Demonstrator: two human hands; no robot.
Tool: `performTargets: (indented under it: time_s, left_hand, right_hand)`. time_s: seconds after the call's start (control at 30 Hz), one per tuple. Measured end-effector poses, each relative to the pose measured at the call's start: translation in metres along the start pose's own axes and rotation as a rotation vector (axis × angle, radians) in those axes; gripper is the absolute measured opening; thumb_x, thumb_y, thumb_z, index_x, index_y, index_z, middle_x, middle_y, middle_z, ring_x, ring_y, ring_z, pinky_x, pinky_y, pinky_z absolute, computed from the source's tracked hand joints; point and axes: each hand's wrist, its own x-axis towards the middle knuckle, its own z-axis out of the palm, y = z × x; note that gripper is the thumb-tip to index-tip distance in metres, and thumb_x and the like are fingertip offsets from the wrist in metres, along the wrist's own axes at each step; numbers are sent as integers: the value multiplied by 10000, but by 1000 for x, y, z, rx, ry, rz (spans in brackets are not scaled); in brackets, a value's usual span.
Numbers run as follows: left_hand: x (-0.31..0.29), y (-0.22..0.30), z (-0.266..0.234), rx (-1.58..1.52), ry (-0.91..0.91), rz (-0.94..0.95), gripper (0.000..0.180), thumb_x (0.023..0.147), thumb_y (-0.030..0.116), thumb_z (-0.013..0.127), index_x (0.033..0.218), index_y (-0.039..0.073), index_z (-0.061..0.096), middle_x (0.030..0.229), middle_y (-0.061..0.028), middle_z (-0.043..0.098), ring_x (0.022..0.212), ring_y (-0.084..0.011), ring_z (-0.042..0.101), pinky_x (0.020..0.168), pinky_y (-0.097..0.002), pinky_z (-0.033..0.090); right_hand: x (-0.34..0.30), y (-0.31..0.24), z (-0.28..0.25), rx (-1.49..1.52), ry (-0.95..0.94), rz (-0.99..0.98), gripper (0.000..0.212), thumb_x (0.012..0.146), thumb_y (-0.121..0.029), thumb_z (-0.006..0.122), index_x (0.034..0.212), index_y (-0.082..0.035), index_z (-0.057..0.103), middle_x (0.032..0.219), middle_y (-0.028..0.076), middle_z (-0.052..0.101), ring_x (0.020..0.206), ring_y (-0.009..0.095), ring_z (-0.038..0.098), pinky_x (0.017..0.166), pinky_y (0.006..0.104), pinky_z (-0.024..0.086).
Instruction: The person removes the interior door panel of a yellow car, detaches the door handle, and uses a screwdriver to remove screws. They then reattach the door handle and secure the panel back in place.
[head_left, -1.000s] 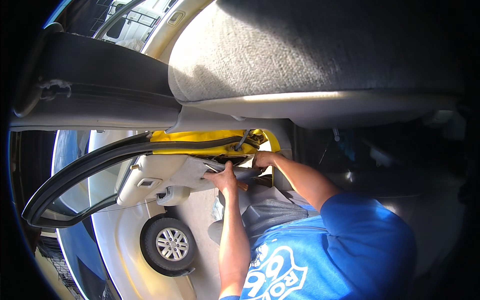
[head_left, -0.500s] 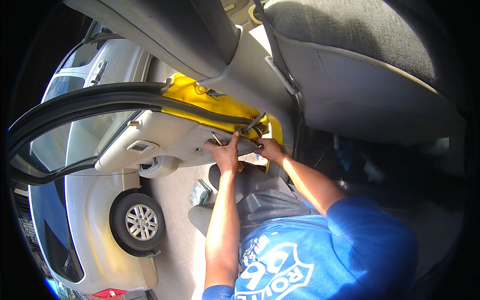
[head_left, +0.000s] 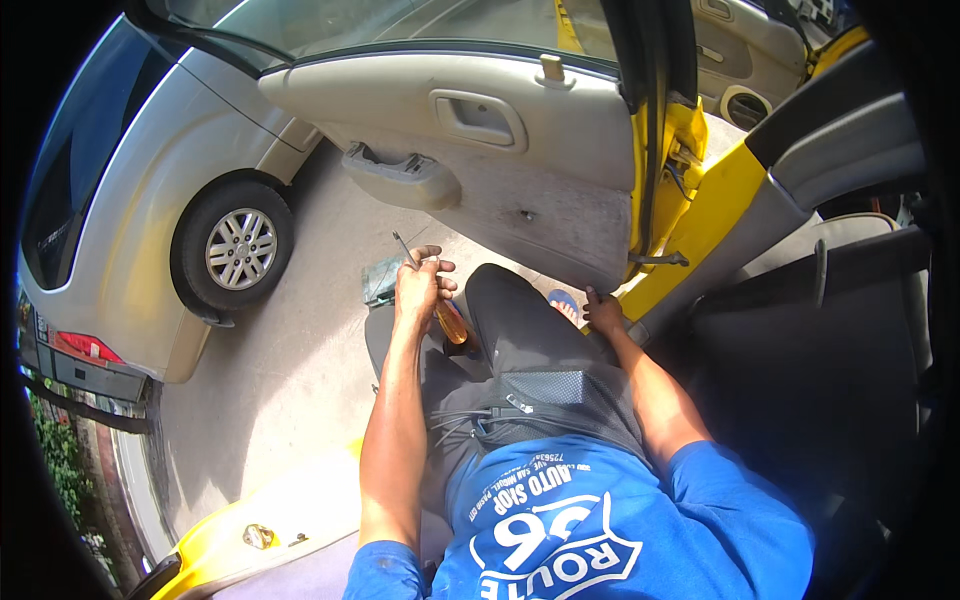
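Here we are, with the left hand wrapped loosely around a screwdriver, its fingers partly spread! We see the orange handle pointing back toward our knees and the thin metal shaft poking out past the fingers on the far side; the tool is up above the ground, well apart from the door panel.

Over to the right hand, and we have it at the lower corner of that beige panel, fingertips right by the edge; whether it grips or only touches, we cannot tell. Just left of it sits a foot in a blue slipper, and above it a dark rod sticks out from the door's yellow edge, with the yellow sill running alongside.

What a door it is: swung open, with a recessed handle up high and an armrest jutting from the panel below! Near the left hand, we spot a greenish packet on the ground, and off to our left a silvery van stands with its wheel in full sun
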Motion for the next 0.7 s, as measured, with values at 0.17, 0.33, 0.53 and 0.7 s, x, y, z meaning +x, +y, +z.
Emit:
performTargets:
  time_s: [0.17,0.33,0.53,0.7]
  left_hand:
    - [59,-60,-49,-801,233,-392,469,1005,15,429,1437,-155,364,1284,-314,541,1132,-442,663,1008,-527,605]
    - [49,-66,-9,-1048,-94,-369,409,980,-17,455,1380,-94,423,1261,-270,576,1217,-427,635,1086,-545,561]
    - [41,-37,40,-984,-225,-298,456,1019,155,639,1421,31,465,1289,-173,605,1352,-319,567,1120,-466,451]
    - [126,-76,-45,-892,-72,-172,937,1013,635,577,1658,45,241,1679,-183,337,1595,-340,242,1238,-535,254]
  right_hand:
    - [-58,-52,-45,-562,-319,-301,594,1092,-474,549,1248,80,701,1098,201,777,1002,297,769,867,410,596]
    - [-144,-193,-63,-293,-454,-155,612,1092,-506,527,1384,21,638,1357,224,669,1306,373,599,1131,472,423]
    - [-179,-308,12,-443,-638,-286,475,1040,-296,638,1416,-10,582,1136,231,728,1020,432,716,919,465,545]
    - [-155,-295,32,-815,-377,-740,334,1015,-205,661,1282,-6,635,1032,255,706,943,438,703,858,477,533]
